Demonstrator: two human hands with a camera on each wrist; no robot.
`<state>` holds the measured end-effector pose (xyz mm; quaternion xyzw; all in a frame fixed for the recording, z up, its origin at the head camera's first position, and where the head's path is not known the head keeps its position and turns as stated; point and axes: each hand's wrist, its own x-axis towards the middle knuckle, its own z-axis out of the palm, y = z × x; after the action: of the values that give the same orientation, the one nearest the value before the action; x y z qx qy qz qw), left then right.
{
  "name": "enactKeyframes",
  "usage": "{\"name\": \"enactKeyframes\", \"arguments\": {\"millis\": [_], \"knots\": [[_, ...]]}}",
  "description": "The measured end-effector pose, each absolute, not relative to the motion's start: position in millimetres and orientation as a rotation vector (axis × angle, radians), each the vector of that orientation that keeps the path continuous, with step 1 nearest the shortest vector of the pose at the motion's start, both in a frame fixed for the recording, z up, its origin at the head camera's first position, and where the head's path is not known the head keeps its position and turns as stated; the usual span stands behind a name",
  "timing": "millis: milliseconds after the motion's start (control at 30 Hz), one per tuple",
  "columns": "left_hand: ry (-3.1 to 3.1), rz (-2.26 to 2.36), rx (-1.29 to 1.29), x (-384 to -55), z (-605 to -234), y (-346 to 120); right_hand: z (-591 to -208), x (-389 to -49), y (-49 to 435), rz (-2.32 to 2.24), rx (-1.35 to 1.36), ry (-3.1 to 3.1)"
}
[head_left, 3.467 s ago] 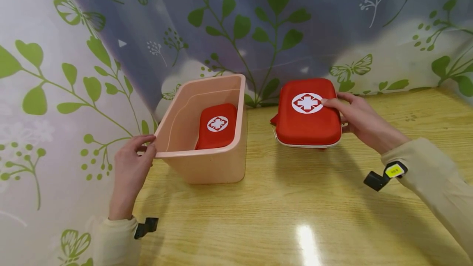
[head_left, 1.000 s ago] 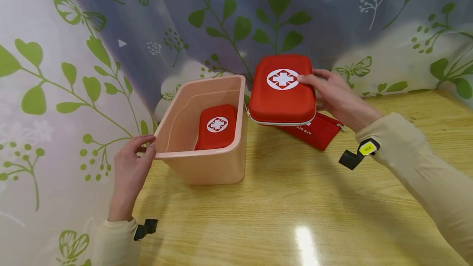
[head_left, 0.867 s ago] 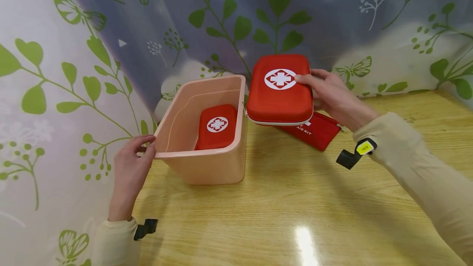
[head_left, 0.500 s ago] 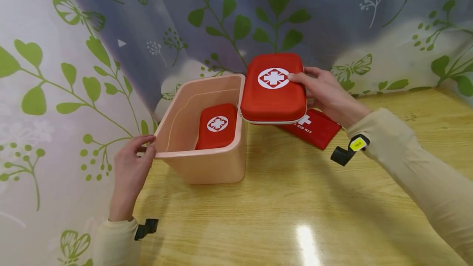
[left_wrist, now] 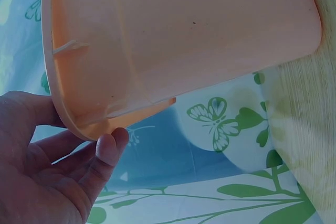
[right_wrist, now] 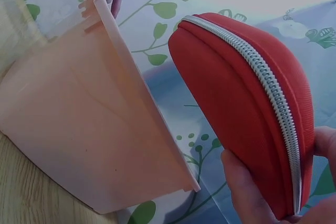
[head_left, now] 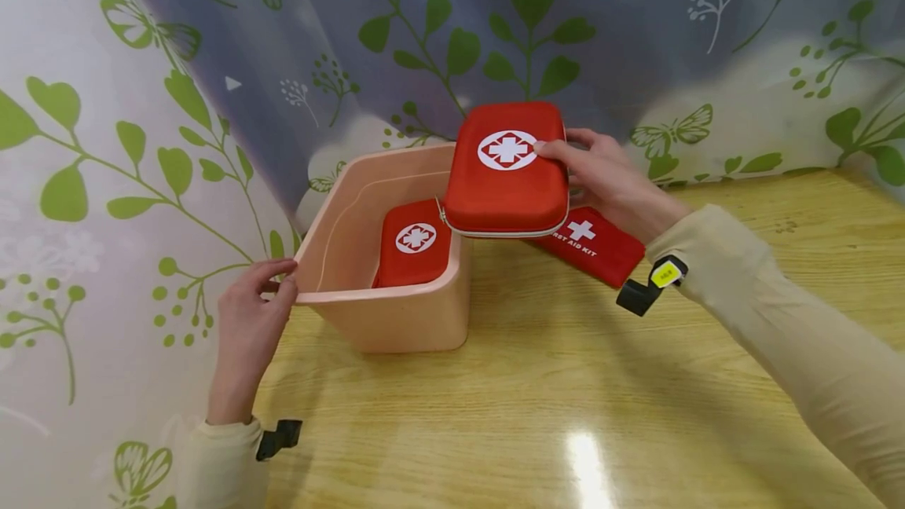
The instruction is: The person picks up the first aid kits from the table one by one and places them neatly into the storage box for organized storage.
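Note:
In the head view my right hand (head_left: 608, 179) holds a red zippered first aid case (head_left: 505, 187) by its right side, thumb on top beside the white cross emblem. The case hangs in the air over the right rim of a peach plastic bin (head_left: 417, 320). The right wrist view shows the case's white zipper (right_wrist: 273, 82) edge-on, with fingers on both faces. My left hand (head_left: 250, 328) pinches the bin's front left corner; the left wrist view shows thumb and fingers at that rim (left_wrist: 63, 114). Inside the bin a second red case (head_left: 413, 246) leans, partly covered by the held one.
A flat red pouch (head_left: 587, 246) printed with a white cross and "first aid kit" lettering lies on the wooden table (head_left: 537, 383) right of the bin, partly under the held case. A patterned curtain (head_left: 601, 38) stands behind and to the left.
My right hand has lifted the case and carried it left, from beside the bin to over its right rim, uncovering the flat pouch. The left hand and the bin have stayed put.

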<state>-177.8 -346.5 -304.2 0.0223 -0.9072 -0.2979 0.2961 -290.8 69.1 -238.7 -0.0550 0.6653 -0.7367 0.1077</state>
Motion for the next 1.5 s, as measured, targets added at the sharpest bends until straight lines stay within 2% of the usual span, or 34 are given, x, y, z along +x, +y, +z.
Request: {"name": "enactKeyframes", "arguments": {"millis": [1500], "knots": [[-2.386, -0.778, 0.049, -178, -306, -345, -235, -305, 19, -2.15, -0.201, 2.048]]}}
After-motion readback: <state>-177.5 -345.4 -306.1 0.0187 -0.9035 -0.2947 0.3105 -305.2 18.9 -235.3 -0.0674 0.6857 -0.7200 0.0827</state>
